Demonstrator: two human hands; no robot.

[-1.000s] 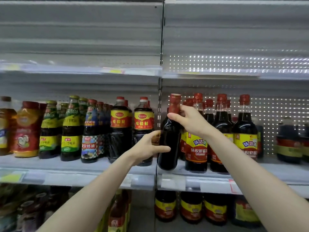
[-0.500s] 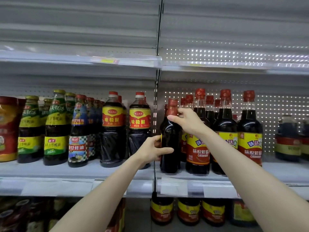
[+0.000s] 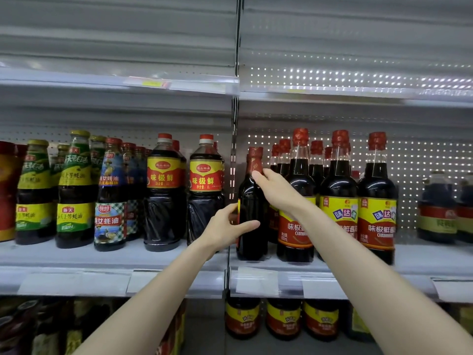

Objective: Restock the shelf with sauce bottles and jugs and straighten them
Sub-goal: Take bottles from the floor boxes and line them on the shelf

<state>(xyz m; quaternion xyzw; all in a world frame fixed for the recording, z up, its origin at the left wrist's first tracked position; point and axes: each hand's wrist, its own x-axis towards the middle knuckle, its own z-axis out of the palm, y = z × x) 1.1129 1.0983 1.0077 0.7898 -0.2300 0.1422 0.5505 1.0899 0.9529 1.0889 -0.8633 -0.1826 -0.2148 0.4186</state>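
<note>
Setting a dark sauce bottle on the shelf beside its matching row, the right hand gripped its neck while the left hand clasped its body. Its label faced sideways; turning it forward seemed next.

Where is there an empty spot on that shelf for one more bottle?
There is bare shelf between the last red-capped bottle on the right and the jugs. The green-labelled bottles on the left stand packed, and the left hand and right hand hold the dark bottle.
</note>
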